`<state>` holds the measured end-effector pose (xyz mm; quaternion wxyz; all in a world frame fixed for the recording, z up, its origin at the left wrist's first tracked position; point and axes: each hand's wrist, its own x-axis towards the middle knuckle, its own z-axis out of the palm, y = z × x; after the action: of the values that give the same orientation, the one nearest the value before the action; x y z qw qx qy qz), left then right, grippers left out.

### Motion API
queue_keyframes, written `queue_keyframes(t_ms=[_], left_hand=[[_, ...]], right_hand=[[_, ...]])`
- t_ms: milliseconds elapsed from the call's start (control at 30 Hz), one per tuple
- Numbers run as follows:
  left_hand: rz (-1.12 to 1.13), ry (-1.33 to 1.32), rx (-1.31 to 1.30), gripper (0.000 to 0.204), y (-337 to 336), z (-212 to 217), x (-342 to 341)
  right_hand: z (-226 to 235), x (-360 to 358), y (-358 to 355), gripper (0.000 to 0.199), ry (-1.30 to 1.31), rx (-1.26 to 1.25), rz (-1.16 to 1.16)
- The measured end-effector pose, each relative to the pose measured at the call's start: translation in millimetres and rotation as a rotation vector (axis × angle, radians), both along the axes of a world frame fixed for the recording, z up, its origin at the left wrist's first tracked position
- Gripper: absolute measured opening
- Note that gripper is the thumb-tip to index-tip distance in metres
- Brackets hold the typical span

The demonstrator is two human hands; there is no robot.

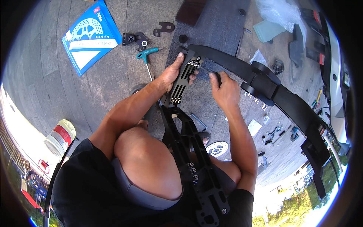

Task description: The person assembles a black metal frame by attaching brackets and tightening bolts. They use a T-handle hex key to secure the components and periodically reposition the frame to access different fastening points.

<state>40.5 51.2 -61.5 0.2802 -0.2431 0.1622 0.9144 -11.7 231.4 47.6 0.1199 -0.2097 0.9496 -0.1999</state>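
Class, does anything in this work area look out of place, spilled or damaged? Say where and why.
No clear spill or damage shows. Slightly odd: the teal T-handled hex key and round silver perforated disc lie loose on grey ground, off the dark speckled mat.

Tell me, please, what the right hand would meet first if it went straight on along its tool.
The right hand, led by its dark-handled tool, would probably meet the silver bolts on the slotted black bracket first, though depth is unclear.
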Motion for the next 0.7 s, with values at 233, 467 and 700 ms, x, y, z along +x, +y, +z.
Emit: queue_keyframes(t_ms=[233,467,700], left_hand=[[0.011,-0.013,0.038,0.073,0,-2,0],[0.007,-0.016,0.018,0.071,0,2,0],[0.002,0.013,-0.006,0.073,-1,2,0]], right_hand=[[-11,9,3,0.033,-0.019,-0.189,-0.107],[-9,8,5,0.025,-0.046,-0.218,-0.048],[-5,3,0,0.022,0.103,-0.137,0.039]])
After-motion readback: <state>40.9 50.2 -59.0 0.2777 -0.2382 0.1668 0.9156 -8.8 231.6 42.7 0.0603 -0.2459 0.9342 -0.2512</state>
